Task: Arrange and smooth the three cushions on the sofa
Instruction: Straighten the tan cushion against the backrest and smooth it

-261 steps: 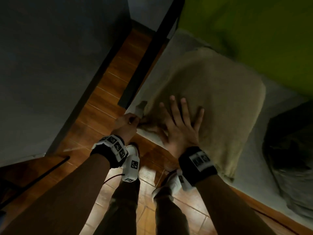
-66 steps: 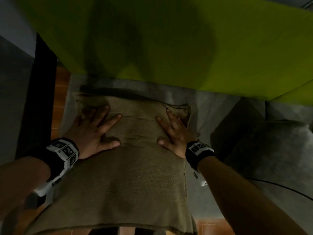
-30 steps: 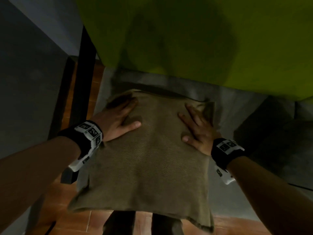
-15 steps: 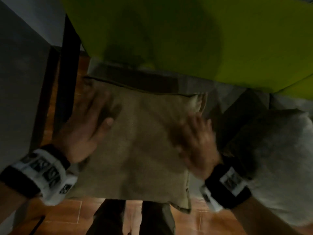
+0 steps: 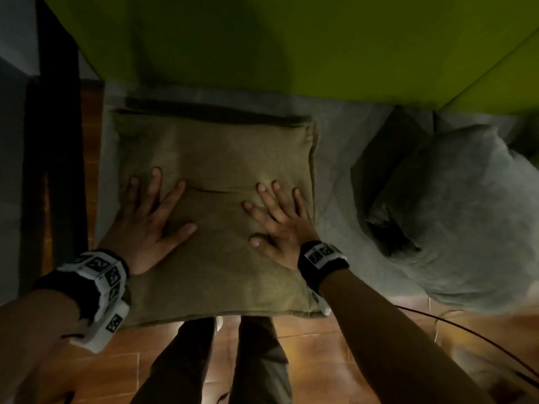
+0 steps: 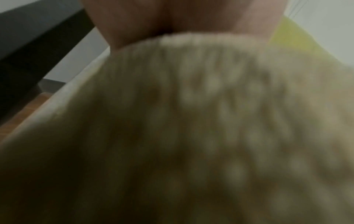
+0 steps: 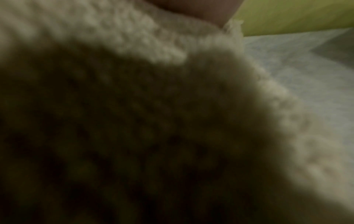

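Both wrist views blur into weave; left hand (image 5: pixel 145 225) and right hand (image 5: pixel 280 228) press tan cushion (image 5: pixel 221 158), fingers spread flat.

My left hand (image 5: pixel 145 225) and right hand (image 5: pixel 280 225) lie flat on the cushion (image 5: pixel 221 158) atop the sofa seat (image 5: pixel 338 176); a second cushion (image 5: pixel 460 217) sits to its right.

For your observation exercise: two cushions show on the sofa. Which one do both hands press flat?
The tan cushion: the left hand and right hand lie spread on it. The grey cushion sits untouched, beside it.
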